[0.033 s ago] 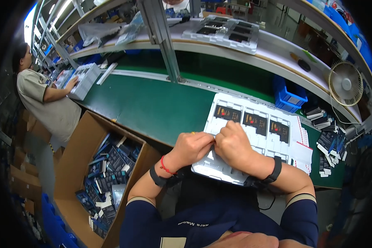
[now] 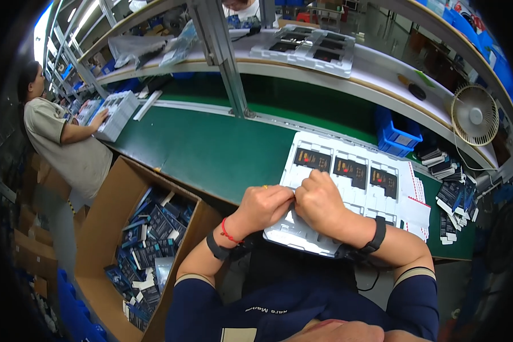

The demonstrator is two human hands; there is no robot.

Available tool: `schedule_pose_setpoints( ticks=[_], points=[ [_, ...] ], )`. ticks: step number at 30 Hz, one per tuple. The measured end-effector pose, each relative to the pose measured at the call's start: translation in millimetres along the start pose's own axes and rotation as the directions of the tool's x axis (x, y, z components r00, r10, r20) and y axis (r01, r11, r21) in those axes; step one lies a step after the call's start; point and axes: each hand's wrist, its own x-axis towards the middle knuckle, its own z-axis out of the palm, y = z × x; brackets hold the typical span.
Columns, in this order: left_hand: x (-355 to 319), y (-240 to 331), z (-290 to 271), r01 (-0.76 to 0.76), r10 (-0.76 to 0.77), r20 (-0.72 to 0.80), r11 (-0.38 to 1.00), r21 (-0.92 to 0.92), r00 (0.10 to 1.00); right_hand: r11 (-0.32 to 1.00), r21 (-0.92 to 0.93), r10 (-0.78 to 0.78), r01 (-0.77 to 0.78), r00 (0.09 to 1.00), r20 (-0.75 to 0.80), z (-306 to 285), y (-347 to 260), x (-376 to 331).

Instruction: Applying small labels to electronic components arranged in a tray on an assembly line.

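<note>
My left hand (image 2: 263, 206) and my right hand (image 2: 320, 199) meet over the near left part of a white molded plastic tray (image 2: 295, 235). The fingers of both are pinched together at the same spot; whatever is between them is hidden or too small to make out. In the tray's far row lie three flat black pieces with orange and red print, which look like phone batteries: a left one (image 2: 313, 158), a middle one (image 2: 349, 171) and a right one (image 2: 383, 181). My hands and forearms cover much of the near row.
An open cardboard box (image 2: 97, 251) full of small dark blue cartons (image 2: 154, 231) stands at my left. White sheets with red-marked edges (image 2: 416, 208) lie right of the tray, then folded cartons (image 2: 456, 196), blue bins (image 2: 398, 134) and a fan (image 2: 475, 114). A co-worker (image 2: 65, 137) handles stacked trays.
The whole view has shifted very slightly. Both hands stay pinched together over the tray, with hardly any visible movement.
</note>
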Motion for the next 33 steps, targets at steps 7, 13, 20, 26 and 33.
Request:
schedule_pose_setpoints(
  ticks=[7,13,20,26,33],
  points=[
    [-8,9,4,-0.056,0.055,0.040,0.998,0.016,0.998,0.981,0.170,0.082,-0.089,0.996,0.045,-82,0,-10],
    [-33,5,-9,0.083,-0.082,0.020,0.994,-0.066,0.996,0.873,0.198,0.480,-0.446,0.859,-0.180,-122,32,-89],
    [-38,-16,13,0.635,-0.601,0.219,0.681,-0.365,0.769,0.235,0.564,0.933,-0.791,0.346,0.096,-76,48,-234],
    [-33,-10,20,0.700,-0.715,0.230,0.473,-0.535,0.660,0.268,0.642,0.913,-0.718,0.402,0.070,-65,47,-230],
    [-26,-13,21,0.678,-0.771,0.379,0.092,-0.729,0.512,0.083,0.835,0.910,-0.544,0.384,0.159,-68,52,-225]
  ],
)
